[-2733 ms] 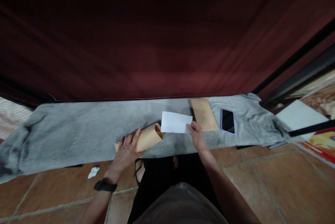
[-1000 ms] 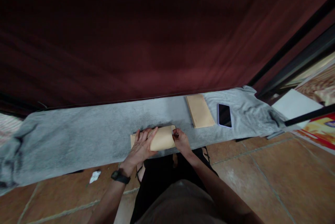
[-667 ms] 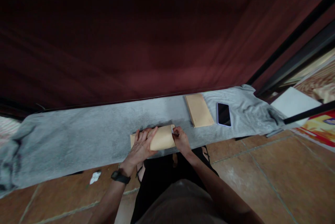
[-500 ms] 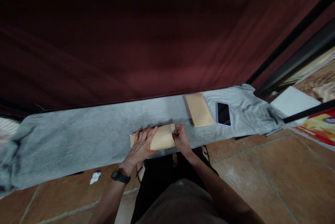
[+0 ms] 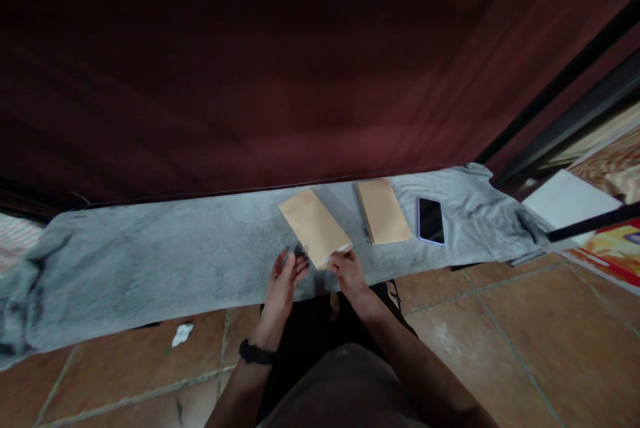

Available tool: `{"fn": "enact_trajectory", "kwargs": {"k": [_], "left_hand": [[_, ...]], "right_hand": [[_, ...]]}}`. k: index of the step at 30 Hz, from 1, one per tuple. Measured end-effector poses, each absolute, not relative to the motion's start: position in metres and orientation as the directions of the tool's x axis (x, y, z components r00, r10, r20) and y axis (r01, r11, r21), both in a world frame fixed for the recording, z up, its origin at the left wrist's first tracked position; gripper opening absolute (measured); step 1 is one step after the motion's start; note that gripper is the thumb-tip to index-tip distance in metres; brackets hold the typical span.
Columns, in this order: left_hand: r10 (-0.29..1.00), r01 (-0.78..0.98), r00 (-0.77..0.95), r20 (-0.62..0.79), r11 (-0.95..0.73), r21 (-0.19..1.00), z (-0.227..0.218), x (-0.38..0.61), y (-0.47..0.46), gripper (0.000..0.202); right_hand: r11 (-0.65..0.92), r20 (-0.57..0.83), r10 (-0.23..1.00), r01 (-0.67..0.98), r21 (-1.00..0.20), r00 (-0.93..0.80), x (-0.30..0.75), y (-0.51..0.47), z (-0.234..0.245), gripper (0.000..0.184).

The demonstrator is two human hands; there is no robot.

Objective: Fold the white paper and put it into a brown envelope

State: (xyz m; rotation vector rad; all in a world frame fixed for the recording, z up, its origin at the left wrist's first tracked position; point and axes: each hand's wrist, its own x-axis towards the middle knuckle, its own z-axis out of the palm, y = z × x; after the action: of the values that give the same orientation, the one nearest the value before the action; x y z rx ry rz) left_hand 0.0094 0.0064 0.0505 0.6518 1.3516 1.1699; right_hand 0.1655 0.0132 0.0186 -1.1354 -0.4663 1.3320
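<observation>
A tan paper envelope [image 5: 316,225] slants over the grey cloth, its near end pinched by my right hand [image 5: 347,270]. Something white shows along that near edge, beside my right fingers. My left hand [image 5: 285,281] is off the paper, just left of the envelope's near corner, with its fingers apart and nothing in them. To the right lies a stack of similar tan envelopes [image 5: 384,211], flat on the cloth. Whether the held envelope touches the cloth I cannot tell.
The grey cloth [image 5: 165,261] covers a long narrow bench against a dark red surface [image 5: 300,148]. A phone [image 5: 431,220] with a pale purple edge lies right of the stack. White scrap [image 5: 183,334] sits on the tiled floor [image 5: 480,328]. A printed box [image 5: 613,248] stands far right.
My left hand has let go of the envelope and drawn back. In my right hand the envelope has swung from lying crosswise to pointing away, up and to the left.
</observation>
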Motion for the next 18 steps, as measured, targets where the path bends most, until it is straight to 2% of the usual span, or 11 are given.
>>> {"fn": "enact_trajectory", "kwargs": {"k": [1,3,5,8,11,14,16,18], "left_hand": [[0.885,-0.348,-0.072,-0.46,0.41,0.843,0.051,0.017,0.007,0.057],[0.876,-0.396,0.004,-0.482,0.444,0.804,0.052,0.03,0.011,0.053],[0.892,-0.346,-0.001,-0.451,0.423,0.837,0.052,0.037,0.017,0.053],[0.908,-0.142,-0.005,-0.418,0.413,0.899,0.048,0.036,0.028,0.046],[0.907,0.033,0.006,-0.422,0.421,0.906,0.041,0.025,0.038,0.033],[0.899,0.121,0.021,-0.437,0.432,0.894,0.036,0.014,0.043,0.024],[0.898,0.187,0.026,-0.44,0.428,0.884,0.033,0.009,0.045,0.024],[0.9,0.251,0.019,-0.435,0.416,0.874,0.03,0.006,0.045,0.026]], "right_hand": [[-0.159,-0.326,0.915,-0.528,-0.834,0.239,0.162,0.011,0.02,0.03],[-0.167,-0.332,0.917,-0.54,-0.825,0.224,0.157,0.007,0.024,0.033],[-0.168,-0.32,0.924,-0.53,-0.831,0.208,0.157,0.004,0.026,0.034],[-0.18,-0.304,0.932,-0.476,-0.861,0.198,0.169,0.002,0.024,0.034],[-0.124,-0.173,0.938,-0.175,-0.977,0.301,0.189,0.001,0.017,0.034],[-0.004,0.066,0.939,0.202,-0.979,0.338,0.207,0.001,0.013,0.034],[0.115,0.209,0.96,0.415,-0.902,0.189,0.215,0.003,0.015,0.033],[0.279,0.3,0.952,0.585,-0.762,-0.063,0.218,0.005,0.018,0.037]]}}
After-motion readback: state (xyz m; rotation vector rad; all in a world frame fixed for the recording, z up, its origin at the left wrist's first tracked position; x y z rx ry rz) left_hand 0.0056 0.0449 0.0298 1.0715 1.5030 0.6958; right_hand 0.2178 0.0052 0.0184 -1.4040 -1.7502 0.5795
